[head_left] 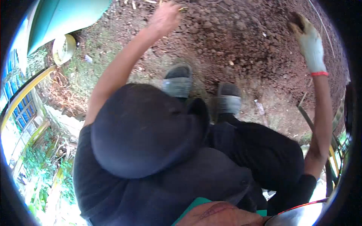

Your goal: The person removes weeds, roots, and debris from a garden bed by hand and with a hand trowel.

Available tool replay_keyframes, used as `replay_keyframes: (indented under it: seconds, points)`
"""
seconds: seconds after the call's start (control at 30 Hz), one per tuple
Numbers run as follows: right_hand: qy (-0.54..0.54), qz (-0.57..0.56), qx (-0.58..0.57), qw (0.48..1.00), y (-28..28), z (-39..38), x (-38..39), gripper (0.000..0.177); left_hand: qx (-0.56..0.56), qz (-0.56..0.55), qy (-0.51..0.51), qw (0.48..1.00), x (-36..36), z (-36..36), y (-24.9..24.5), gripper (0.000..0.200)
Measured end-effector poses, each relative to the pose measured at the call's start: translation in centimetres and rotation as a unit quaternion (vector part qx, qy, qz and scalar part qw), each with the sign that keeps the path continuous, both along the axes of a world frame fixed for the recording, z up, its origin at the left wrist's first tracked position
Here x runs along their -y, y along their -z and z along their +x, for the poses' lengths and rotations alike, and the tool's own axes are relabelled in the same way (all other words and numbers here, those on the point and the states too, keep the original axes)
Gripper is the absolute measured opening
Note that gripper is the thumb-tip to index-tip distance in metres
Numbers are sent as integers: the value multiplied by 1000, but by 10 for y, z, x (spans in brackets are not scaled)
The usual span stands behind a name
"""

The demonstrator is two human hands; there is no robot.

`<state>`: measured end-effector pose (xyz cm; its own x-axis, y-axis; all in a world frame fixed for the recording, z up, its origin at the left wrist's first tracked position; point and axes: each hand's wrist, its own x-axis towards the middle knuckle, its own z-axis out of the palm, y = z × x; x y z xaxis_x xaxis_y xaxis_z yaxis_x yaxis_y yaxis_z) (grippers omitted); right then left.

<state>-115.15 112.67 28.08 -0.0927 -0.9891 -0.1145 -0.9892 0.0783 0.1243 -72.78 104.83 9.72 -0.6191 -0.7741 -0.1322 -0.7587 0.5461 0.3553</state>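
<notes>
My left hand (167, 18), bare, is low over the brown soil (226, 34) at the top of the view. Its fingers are curled together, and a thin yellowish bit shows at their tips; what they grip I cannot tell. Off to the right, my right hand (311, 47) wears a pale glove with a red cuff, its finger ends stained dark with soil. Thumb and fingers of that glove are apart, with nothing seen between them, close over the loose earth.
Two sandalled feet, one in a grey sandal (177, 84), stand on the ground between my arms. A large dark rounded form (147, 132) hides much of the lower left. A yellowish round container (64, 49) lies near a green panel (68, 20). Dry roots (64, 94) are heaped at left.
</notes>
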Motion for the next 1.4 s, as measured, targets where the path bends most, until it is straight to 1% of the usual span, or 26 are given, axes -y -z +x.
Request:
replay_keyframes:
  seconds: [0.07,0.1,0.2,0.23,0.3,0.4,0.47,0.5,0.53,0.6,0.63,0.73,0.77,0.8,0.87,0.93,0.97,1.03,1.07,1.1,1.13,1.2,1.27,1.3,1.33,1.4]
  points:
    - [-64,-12,22,998,1,-13,2,45,-89,60,2,994,13,-23,1,44]
    - [-99,-22,70,992,5,-23,2,41,-88,11,5,996,22,-27,10,48]
    - [-87,-50,-47,994,15,-32,-12,42,-79,-119,30,989,52,-42,35,58]
    - [-76,-74,-14,994,23,-25,-21,42,-65,-155,39,985,69,-45,43,60]
    - [-6,-74,27,997,23,4,-37,43,-22,-228,45,972,101,-52,57,59]
    - [81,-90,90,989,34,43,-54,42,16,-180,10,983,123,-56,28,61]
    - [84,-101,78,988,62,37,-66,43,55,-208,-20,976,154,-52,63,62]
    - [121,-75,90,986,64,39,-66,45,78,-220,-34,972,167,-53,80,63]
    - [132,-78,95,984,70,39,-69,45,93,-246,-45,964,174,-55,88,61]
    - [149,-87,103,980,75,34,-66,45,119,-301,-73,943,182,-64,83,58]
    - [176,-68,94,978,73,33,-65,45,85,-296,-99,946,185,-70,81,51]
    - [236,-81,104,963,77,27,-70,47,124,-265,-96,952,199,-87,63,48]
    - [262,-65,130,954,70,31,-71,49,145,-279,-92,945,206,-92,71,46]
    - [267,-78,100,955,76,31,-75,51,144,-286,-96,943,219,-96,85,46]
    - [291,-65,101,949,73,36,-84,51,150,-288,-98,941,222,-98,103,45]
    - [317,-84,149,933,82,40,-95,51,112,-249,-111,955,215,-96,106,48]
    - [328,-96,171,924,82,41,-98,51,90,-235,-108,962,206,-97,96,49]
    - [332,-82,160,926,73,56,-96,50,56,-206,-104,971,194,-107,92,53]
    - [332,-78,154,927,71,61,-93,50,40,-234,-89,967,182,-114,78,52]
    - [324,-98,161,927,77,64,-95,49,19,-227,-77,971,178,-123,93,49]
    - [324,-113,164,925,83,65,-91,48,-63,-200,-35,977,180,-127,109,44]
    - [333,-121,167,920,89,74,-96,48,-244,-243,-62,937,151,-139,76,40]
    - [363,-110,194,905,88,90,-106,47,-242,-203,-107,943,132,-125,105,40]
    - [372,-121,208,896,89,93,-99,47,-249,-198,-129,939,139,-124,101,41]
    - [381,-131,220,888,88,92,-93,46,-99,-197,-84,972,140,-103,97,47]
    - [348,-111,157,917,89,87,-89,50,-140,-308,-66,939,157,-78,100,53]
